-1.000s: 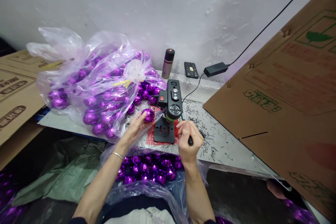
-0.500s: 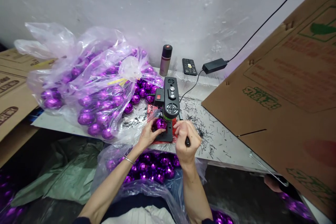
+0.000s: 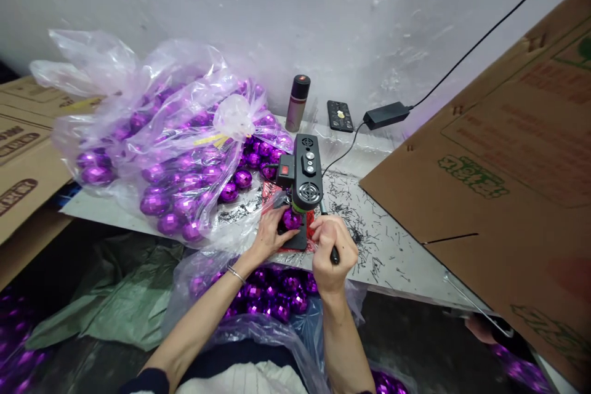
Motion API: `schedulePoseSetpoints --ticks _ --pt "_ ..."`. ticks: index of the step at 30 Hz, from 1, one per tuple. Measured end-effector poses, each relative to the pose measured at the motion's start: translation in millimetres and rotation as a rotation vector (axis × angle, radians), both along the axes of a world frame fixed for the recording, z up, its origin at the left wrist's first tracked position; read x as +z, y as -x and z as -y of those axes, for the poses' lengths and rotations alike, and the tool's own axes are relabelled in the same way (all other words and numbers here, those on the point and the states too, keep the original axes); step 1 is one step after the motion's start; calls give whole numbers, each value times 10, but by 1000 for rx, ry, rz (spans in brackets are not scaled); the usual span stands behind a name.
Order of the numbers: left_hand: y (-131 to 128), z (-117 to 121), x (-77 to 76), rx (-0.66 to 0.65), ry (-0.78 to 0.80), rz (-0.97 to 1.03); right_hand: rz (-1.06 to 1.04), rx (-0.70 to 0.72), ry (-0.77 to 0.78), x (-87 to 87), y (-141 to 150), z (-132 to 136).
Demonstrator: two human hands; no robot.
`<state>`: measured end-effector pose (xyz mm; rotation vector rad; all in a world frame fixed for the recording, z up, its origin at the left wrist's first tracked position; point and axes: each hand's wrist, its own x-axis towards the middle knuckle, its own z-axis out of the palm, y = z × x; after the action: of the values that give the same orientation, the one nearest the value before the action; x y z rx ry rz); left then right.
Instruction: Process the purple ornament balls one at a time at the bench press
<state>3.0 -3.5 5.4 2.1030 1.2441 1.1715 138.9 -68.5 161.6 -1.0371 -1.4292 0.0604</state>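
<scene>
Between the thumb and fingers of my left hand [image 3: 270,235] is a shiny purple mirrored ball [image 3: 291,219]. It sits under the round head of a small black bench press machine [image 3: 307,166], over the machine's dark base plate [image 3: 298,241]. My right hand [image 3: 336,247] is wrapped round the machine's black-gripped lever handle [image 3: 335,255], at the right of the press. Whether the head touches the ball is hidden. An open plastic bag [image 3: 258,323] of purple balls lies below my hands, at the table's front edge.
Clear bags of purple balls [image 3: 184,166] fill the table's left side. A spray can [image 3: 298,103], a phone [image 3: 340,116] and a power adapter [image 3: 386,115] lie behind the press. Black scraps [image 3: 369,215] litter the tabletop. Cardboard boxes [image 3: 498,197] stand at right and left.
The whole view has shifted slightly, so the press and table appear a little further right. Both hands keep their holds on the ball and the lever handle.
</scene>
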Motion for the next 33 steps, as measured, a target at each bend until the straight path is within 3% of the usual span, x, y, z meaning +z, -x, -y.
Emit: schedulePoseSetpoints --ticks 16,33 --pt "40 -9 -1 -62 52 39 78 -54 -117 -641 -46 -37" --pt "6 -9 -23 -54 54 72 59 -84 -155 -826 -40 -85"
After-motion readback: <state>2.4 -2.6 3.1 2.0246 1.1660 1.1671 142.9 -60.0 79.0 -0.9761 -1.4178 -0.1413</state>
